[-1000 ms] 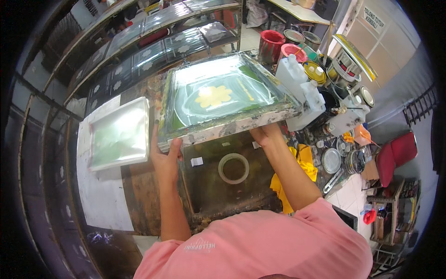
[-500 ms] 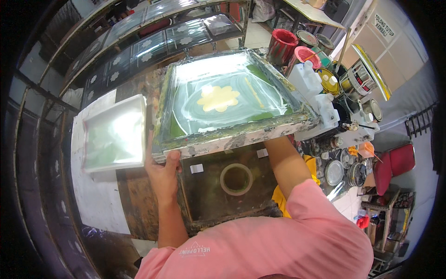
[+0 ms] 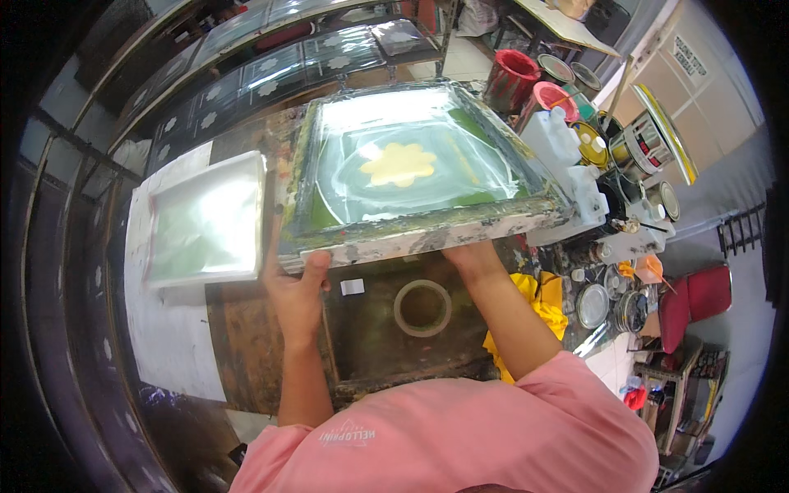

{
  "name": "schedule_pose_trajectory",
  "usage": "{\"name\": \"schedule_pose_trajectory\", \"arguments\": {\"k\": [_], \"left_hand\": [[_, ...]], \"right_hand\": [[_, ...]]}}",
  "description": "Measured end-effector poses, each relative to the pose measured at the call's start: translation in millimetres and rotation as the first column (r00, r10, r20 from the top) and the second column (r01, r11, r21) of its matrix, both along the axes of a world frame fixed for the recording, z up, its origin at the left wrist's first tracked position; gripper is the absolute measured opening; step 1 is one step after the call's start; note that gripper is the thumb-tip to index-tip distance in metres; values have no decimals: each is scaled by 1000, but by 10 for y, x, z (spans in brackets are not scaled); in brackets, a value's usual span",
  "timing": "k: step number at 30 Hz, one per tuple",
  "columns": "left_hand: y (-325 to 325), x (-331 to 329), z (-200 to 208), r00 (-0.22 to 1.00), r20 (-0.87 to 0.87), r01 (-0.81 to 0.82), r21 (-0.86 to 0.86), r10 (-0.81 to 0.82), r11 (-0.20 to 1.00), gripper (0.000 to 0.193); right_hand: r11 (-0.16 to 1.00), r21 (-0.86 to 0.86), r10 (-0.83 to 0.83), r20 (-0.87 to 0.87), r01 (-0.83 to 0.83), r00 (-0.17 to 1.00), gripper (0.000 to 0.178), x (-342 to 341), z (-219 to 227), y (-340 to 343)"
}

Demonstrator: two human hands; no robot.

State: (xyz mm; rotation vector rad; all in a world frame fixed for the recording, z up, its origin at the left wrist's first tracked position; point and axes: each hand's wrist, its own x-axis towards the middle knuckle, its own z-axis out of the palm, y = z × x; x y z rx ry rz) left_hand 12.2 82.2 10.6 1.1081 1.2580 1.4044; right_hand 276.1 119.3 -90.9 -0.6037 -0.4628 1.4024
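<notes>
Green-meshed frame point(image 3: 421, 185): left hand point(image 3: 296, 297) wraps its near-left corner; right hand point(image 3: 474, 259) reaches beneath, fingers hidden. Yellow cloth point(image 3: 544, 306) lies by the worktop's point(image 3: 240, 341) near edge.

From afar I note white lettering point(image 3: 347, 435) on the pink shirt point(image 3: 468, 431), dark lettering on a white sign point(image 3: 689, 60), and print on a tin point(image 3: 639, 151).

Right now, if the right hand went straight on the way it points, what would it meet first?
Most likely the screen-printing frame: the right hand lies at its near rail, which hides the fingers. Whether they would press its underside or slide beneath it, depth leaves unclear.
</notes>
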Motion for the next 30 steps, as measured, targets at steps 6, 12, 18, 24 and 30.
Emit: {"name": "schedule_pose_trajectory", "arguments": {"k": [6, 12, 18, 24, 30], "left_hand": [[24, -5, -11, 998, 54, 16, 38, -18, 999, 91], [24, -46, -33, 997, 51, 56, 18, -56, 998, 92], [-18, -20, -16, 994, 90, 55, -1, -54, 999, 94], [-19, -37, 23, 992, 94, 78, -1, -78, 997, 94], [-17, -48, -92, 982, 149, 109, 40, -114, 993, 94]], "right_hand": [[996, -78, 32, -137, -43, 990, 54, -411, 7, 598], [982, -135, 109, -141, -129, 984, 53, -501, -20, 265], [996, -70, 58, -69, -63, 996, 52, -160, 71, 609], [982, -128, 128, -104, -141, 986, 50, -659, -74, 480], [982, -124, 137, -62, -143, 989, 49, -385, 35, 274]]}}
